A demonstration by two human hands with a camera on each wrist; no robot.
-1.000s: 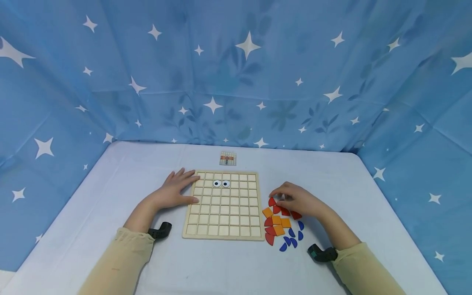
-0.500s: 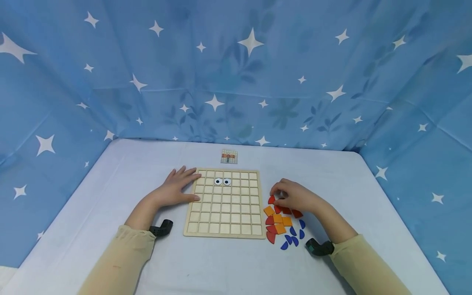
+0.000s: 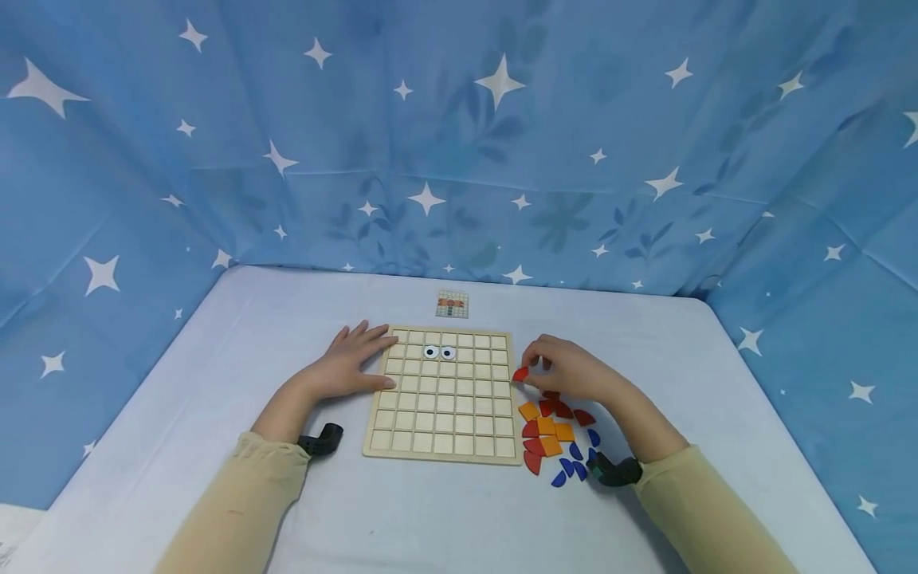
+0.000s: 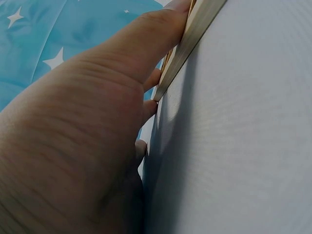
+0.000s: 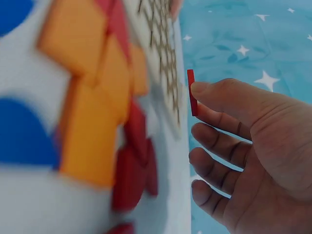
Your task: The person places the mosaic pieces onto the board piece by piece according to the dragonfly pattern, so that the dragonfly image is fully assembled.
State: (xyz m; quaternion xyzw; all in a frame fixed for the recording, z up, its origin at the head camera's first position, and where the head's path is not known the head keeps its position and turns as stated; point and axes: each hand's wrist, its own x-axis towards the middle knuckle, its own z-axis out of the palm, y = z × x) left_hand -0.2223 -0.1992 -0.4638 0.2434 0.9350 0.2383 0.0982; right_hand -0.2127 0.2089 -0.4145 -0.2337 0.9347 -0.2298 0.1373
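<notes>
My right hand (image 3: pixel 570 371) pinches a red quarter-circle piece (image 3: pixel 519 375) between thumb and forefinger, beside the right edge of the wooden grid board (image 3: pixel 445 421). In the right wrist view this red piece (image 5: pixel 192 95) is seen edge-on, and the other fingers curl loosely below it. With fingers spread, my left hand (image 3: pixel 346 367) rests on the board's left edge; thumb and fingertips overlap the frame. From the left wrist, the thumb (image 4: pixel 146 44) lies against the board's side (image 4: pixel 187 46). Two round eye pieces (image 3: pixel 430 351) sit in the board's upper cells.
Right of the board lie orange squares (image 3: pixel 551 446), more red quarter-circles (image 3: pixel 532 462) and blue half-circles (image 3: pixel 559 478), close together. A small picture card (image 3: pixel 453 304) lies behind the board on the white tabletop (image 3: pixel 323 510). A blue star-patterned curtain (image 3: pixel 459 143) surrounds the back and sides.
My right hand has picked a red quarter-circle from the pile and moved it up and left towards the board's edge. The left hand stays on the board. The head view has shifted slightly.
</notes>
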